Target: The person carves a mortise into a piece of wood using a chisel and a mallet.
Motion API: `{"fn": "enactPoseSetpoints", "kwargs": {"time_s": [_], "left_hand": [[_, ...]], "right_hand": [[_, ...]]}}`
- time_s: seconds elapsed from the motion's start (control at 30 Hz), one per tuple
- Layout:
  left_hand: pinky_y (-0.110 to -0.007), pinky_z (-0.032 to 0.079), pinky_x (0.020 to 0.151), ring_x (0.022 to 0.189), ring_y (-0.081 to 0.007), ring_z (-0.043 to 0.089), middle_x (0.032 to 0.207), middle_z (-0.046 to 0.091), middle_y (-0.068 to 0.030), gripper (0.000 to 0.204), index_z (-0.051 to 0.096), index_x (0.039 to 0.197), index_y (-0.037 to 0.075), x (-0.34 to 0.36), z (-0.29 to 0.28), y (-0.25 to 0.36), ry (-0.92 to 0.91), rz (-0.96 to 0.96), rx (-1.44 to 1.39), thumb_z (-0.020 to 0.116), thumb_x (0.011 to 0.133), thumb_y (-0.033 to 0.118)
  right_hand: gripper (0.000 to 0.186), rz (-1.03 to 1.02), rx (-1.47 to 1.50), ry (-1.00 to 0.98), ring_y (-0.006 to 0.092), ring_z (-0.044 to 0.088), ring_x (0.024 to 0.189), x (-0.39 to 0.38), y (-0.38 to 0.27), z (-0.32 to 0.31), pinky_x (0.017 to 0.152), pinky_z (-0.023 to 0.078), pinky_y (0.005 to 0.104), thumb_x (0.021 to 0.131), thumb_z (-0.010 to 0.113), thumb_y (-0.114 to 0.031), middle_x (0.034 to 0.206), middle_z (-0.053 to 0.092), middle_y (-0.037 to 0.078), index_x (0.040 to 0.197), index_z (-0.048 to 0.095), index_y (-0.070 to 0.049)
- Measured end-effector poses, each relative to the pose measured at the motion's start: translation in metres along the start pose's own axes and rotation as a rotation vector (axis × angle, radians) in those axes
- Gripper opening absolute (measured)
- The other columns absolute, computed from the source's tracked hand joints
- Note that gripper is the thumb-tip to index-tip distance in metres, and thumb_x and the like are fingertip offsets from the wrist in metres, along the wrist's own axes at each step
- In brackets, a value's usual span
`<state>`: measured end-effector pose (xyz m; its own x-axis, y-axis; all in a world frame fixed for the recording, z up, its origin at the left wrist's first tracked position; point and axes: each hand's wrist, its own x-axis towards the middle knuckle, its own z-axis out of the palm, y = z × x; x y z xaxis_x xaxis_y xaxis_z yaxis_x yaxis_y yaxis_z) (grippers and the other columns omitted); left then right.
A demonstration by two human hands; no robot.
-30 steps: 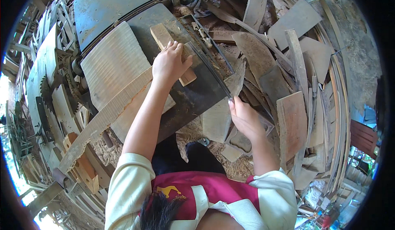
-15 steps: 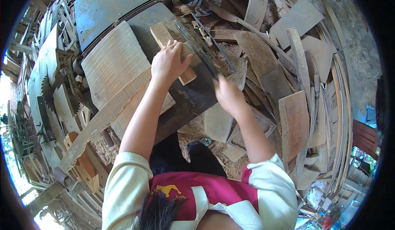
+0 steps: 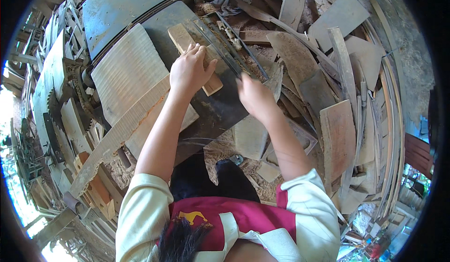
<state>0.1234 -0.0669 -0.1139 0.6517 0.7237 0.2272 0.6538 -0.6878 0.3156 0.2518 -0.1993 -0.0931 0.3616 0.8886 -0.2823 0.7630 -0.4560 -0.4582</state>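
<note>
My left hand (image 3: 190, 72) is closed over a pale rectangular wooden block (image 3: 179, 36), pressing it down on the dark flat metal top (image 3: 211, 112). The block lies at a slant, its near end (image 3: 213, 86) showing below my thumb. My right hand (image 3: 255, 95), a little blurred, is closed round the near end of a long narrow dark metal tool (image 3: 220, 47). It looks like a file or a saw blade; I cannot tell which. The tool runs away from me and to the left, along the right side of the wood. My right fingers are partly hidden.
A wide ribbed board (image 3: 131, 69) and a long rough-edged strip (image 3: 126, 126) lie to the left. Beyond stands a bluish metal plate (image 3: 124, 13). A toothed saw blade (image 3: 50, 100) is at far left. Offcuts, including a reddish board (image 3: 338, 142), are heaped on the right.
My right hand and the dark tool have moved away from me and slightly left, along the wood. My left hand stays on the block, nearly in the same place.
</note>
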Motion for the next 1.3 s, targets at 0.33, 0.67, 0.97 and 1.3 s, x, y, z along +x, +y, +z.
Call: {"fn": "enactPoseSetpoints", "kwargs": {"time_s": [0.33,0.67,0.97,1.3], "left_hand": [[-0.035,0.044,0.09,0.116,-0.0244,0.047,0.118,0.054,-0.0144,0.045,0.055,0.11,0.002,0.002,-0.002,0.006,-0.023,-0.015,0.025,0.058,0.08,0.036],[-0.035,0.044,0.09,0.112,-0.0264,0.05,0.121,0.053,-0.0139,0.048,0.054,0.113,0.002,0.002,-0.003,0.001,-0.019,-0.02,0.039,0.055,0.081,0.038],[-0.034,0.045,0.088,0.105,-0.0266,0.055,0.118,0.054,-0.0149,0.047,0.054,0.112,0.001,0.001,-0.001,-0.004,0.011,-0.013,0.038,0.054,0.081,0.036],[-0.034,0.045,0.088,0.108,-0.0262,0.053,0.117,0.055,-0.0152,0.046,0.055,0.11,0.001,0.0,-0.004,-0.002,0.02,-0.027,0.05,0.055,0.081,0.036]], "right_hand": [[0.025,-0.057,-0.014,0.076,0.0384,0.061,0.074,0.011,0.004,0.013,0.063,0.048,0.0466,0.092,0.036,-0.025,0.074,0.06,0.021,0.094,0.047,-0.003],[0.03,0.187,-0.01,-0.092,0.0436,0.056,0.076,-0.073,0.032,-0.011,0.065,0.044,0.0504,0.093,0.036,-0.03,0.078,0.058,0.026,0.095,0.047,-0.001],[0.025,0.122,-0.004,-0.065,0.0427,0.057,0.07,-0.073,0.027,-0.002,0.06,0.044,0.0504,0.092,0.038,-0.025,0.073,0.058,0.025,0.09,0.047,-0.001],[0.023,-0.037,-0.063,-0.015,0.0377,0.061,0.071,-0.007,0.004,0.0,0.061,0.049,0.0453,0.091,0.04,-0.023,0.074,0.061,0.021,0.09,0.05,-0.002]]}}
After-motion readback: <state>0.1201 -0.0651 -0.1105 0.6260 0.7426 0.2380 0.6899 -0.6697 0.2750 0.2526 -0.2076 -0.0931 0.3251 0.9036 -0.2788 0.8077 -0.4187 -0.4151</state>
